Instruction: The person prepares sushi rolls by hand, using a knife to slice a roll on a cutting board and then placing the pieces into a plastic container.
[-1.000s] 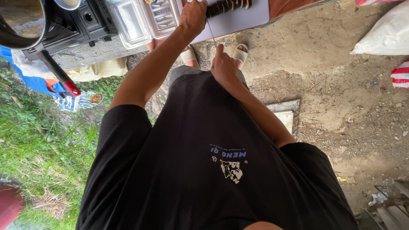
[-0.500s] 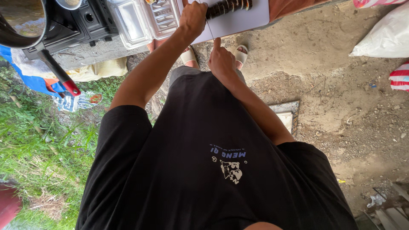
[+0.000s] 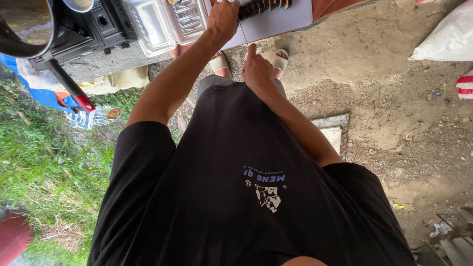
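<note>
My left hand (image 3: 222,20) reaches forward and presses down on the end of a long dark roll (image 3: 266,6), which lies on a white cutting board (image 3: 281,22) at the top edge. My right hand (image 3: 256,70) is closer to my body, just below the board's near edge, with fingers curled and thumb pointing up. A thin blade (image 3: 243,34), seen edge-on, runs from this hand up to the roll beside my left hand. My black shirt (image 3: 246,187) fills the lower frame.
A clear plastic clamshell box (image 3: 165,22) lies left of the board. Beside it are a black portable stove (image 3: 101,24) and a pan (image 3: 22,24) with a red-tipped handle. Grass lies to the left and dirt ground to the right. A white sack (image 3: 443,34) sits far right.
My right hand has edged slightly forward toward the board. My left hand stays on the roll.
</note>
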